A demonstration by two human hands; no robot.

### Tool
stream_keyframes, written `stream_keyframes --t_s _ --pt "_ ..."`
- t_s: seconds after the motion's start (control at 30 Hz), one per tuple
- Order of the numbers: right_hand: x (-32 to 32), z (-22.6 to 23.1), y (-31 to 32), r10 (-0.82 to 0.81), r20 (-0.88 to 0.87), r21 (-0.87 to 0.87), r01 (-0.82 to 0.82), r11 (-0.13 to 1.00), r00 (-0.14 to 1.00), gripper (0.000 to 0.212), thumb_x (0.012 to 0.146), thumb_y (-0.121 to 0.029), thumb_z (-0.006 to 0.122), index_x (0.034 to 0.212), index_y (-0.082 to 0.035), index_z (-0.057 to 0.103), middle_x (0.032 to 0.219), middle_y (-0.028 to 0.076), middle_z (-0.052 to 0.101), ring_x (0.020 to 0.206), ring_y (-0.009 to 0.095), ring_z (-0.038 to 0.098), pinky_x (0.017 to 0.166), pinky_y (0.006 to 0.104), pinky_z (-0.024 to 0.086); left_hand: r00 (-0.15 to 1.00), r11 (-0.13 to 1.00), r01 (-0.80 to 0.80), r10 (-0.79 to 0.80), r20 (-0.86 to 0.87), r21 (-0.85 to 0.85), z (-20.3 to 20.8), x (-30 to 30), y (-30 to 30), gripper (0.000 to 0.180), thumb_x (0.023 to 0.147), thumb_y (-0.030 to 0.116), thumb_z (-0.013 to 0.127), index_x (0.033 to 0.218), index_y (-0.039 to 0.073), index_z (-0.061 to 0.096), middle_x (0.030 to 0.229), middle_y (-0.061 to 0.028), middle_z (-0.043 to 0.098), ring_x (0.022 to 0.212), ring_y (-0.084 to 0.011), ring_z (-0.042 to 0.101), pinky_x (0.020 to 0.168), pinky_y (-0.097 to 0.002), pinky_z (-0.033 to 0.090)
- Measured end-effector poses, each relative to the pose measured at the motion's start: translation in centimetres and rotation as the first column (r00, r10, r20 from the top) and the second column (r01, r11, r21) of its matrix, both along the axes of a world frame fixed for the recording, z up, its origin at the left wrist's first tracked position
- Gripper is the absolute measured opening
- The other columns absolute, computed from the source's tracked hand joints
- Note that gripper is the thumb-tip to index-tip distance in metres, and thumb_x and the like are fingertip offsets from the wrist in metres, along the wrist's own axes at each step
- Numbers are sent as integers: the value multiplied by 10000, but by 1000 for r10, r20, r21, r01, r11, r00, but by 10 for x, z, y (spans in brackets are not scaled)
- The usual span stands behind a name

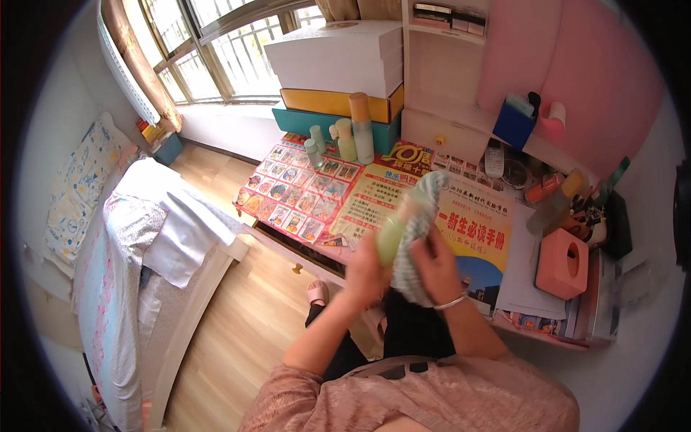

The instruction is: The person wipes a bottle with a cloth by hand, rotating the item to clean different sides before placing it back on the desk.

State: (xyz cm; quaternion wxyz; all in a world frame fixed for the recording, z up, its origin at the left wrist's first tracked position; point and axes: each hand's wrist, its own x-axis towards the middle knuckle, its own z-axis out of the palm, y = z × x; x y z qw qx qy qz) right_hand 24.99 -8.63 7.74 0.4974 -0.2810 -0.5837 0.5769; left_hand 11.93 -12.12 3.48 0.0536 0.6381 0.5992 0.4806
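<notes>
Above the front edge of the desk, my left hand (365, 268) is closed around a pale green bottle (389, 242). My right hand (436, 268) grips a grey-green and white striped cloth (412, 268) and presses it to the bottle's right side. The bottle's upper end is blurred and partly behind the cloth. Farther back on the desk stand a tall frosted bottle with a tan cap (363, 137), a light green bottle (346, 142) and some smaller green bottles (313, 153).
Printed sheets (299, 189) cover the desktop. Stacked boxes (337, 65) rise behind the bottles. At the right are a pink tissue box (561, 263), a blue holder (515, 124) and assorted cosmetics. A knobbed drawer (288, 263) sits under the desk; a bed (119, 338) is at the left.
</notes>
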Motion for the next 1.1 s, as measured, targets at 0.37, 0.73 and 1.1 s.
stream_keyframes --t_s 0.37,0.73,1.1 --pt "28 -7 -51 656 -428 -159 -766 623 622 556 665 -106 618 1165 -23 390 1088 44 483 1002 136 452 868 297 363 -500 188 849 -15 866 494 20 17 -110 662 666 231 678 1181 21 317 937 -113 509 839 -245 518 724 -325 429" --pt "0 0 -77 162 -71 -172 -172 970 984 339 720 -173 599 997 -13 491 898 44 534 804 115 505 710 265 435 825 911 306 -110 554 -275 0 28 -127 449 759 177 581 1130 0 402 910 -90 559 838 -154 539 721 -255 422" --pt "7 -4 -73 474 -332 -311 -570 761 815 388 780 -180 579 1102 -14 440 1003 40 523 870 111 491 780 261 401 12 637 770 -75 997 39 -5 19 -146 378 802 240 535 1074 3 422 899 -89 555 775 -198 553 697 -301 446"
